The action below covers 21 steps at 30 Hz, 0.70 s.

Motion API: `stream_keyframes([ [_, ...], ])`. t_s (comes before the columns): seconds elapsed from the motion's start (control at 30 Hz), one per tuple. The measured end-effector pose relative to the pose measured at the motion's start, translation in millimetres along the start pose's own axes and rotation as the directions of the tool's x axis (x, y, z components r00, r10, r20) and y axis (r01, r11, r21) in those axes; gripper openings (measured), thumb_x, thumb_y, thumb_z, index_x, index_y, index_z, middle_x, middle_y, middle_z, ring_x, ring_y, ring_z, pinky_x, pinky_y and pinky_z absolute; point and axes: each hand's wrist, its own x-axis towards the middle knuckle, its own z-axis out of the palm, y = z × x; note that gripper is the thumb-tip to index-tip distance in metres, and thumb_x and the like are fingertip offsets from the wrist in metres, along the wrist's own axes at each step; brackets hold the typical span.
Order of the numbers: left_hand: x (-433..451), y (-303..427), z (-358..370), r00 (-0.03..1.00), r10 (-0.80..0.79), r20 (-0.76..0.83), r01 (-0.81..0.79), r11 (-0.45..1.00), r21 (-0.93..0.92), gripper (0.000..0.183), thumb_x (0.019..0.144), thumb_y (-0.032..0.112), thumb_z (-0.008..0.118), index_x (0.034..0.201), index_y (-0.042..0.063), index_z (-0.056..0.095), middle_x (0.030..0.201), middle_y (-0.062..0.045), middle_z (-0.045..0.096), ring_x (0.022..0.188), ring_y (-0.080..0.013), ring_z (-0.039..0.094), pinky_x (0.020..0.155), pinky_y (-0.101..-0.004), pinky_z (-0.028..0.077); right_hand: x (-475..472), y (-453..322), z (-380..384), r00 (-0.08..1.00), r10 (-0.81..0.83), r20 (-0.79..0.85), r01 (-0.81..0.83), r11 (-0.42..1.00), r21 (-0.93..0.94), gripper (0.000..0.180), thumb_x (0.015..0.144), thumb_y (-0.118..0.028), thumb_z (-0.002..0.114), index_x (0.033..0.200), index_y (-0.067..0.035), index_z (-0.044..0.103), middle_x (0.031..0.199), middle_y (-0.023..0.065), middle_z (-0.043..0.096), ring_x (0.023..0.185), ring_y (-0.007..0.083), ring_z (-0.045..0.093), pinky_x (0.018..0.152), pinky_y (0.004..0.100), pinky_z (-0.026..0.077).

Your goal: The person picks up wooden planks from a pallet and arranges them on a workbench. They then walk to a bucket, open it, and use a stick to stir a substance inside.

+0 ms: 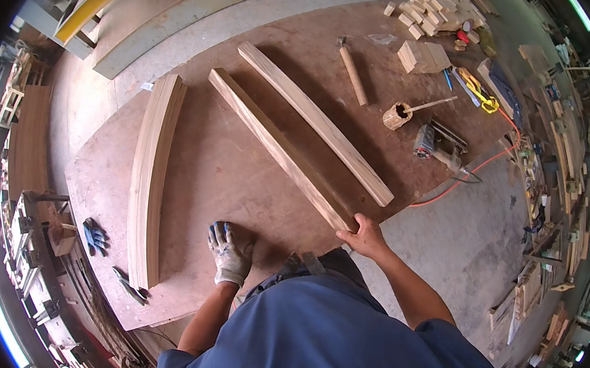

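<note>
My right hand, bare, grips the near end of a long squared wooden bar that slants away over the brown worktable. A second wooden bar lies roughly parallel, just beyond it to the right. My left hand wears a white work glove with blue fingertips. It rests palm down on the tabletop near the front edge, fingers spread, holding nothing. Left of that hand lies a stack of long wooden strips, apart from the glove.
A hammer, a pot with a stick and a pneumatic nailer lie at the right. An orange hose crosses the table's right edge. Wood blocks are piled far back. Pliers and a blue glove lie left.
</note>
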Motion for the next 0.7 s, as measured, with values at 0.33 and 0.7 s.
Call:
stream_keyframes([
  [0.33, 0, 0, -3, 1.0, -0.003, 0.022, 0.002, 0.999, 0.045, 0.092, 0.088, 0.04, 0.077, 0.158, -0.005, 0.037, 0.168, -0.03, 0.025, 0.156, -0.0508, 0.018, 0.129, -0.0579, 0.016, 61, 23, -38, 0.841, -0.206, -0.5, 0.042, 0.947, -0.318, 0.061, 0.078, -0.024, 0.089, 0.127, -0.004, 0.059, 0.115, 0.021, 0.064, 0.111, 0.0425, 0.06, 0.096, 0.0524, 0.051],
  [0.7, 0, -2, -4, 0.998, -0.028, 0.058, 0.027, 0.999, 0.033, 0.092, 0.091, 0.044, 0.073, 0.159, -0.005, 0.035, 0.169, -0.031, 0.021, 0.157, -0.0502, 0.016, 0.129, -0.0582, 0.012, 60, 47, -60, 0.724, -0.002, 0.69, -0.685, 0.124, 0.718, 0.064, 0.106, -0.058, 0.043, 0.117, -0.001, 0.07, 0.096, 0.0107, 0.073, 0.067, 0.0177, 0.066, 0.057, 0.0314, 0.052],
])
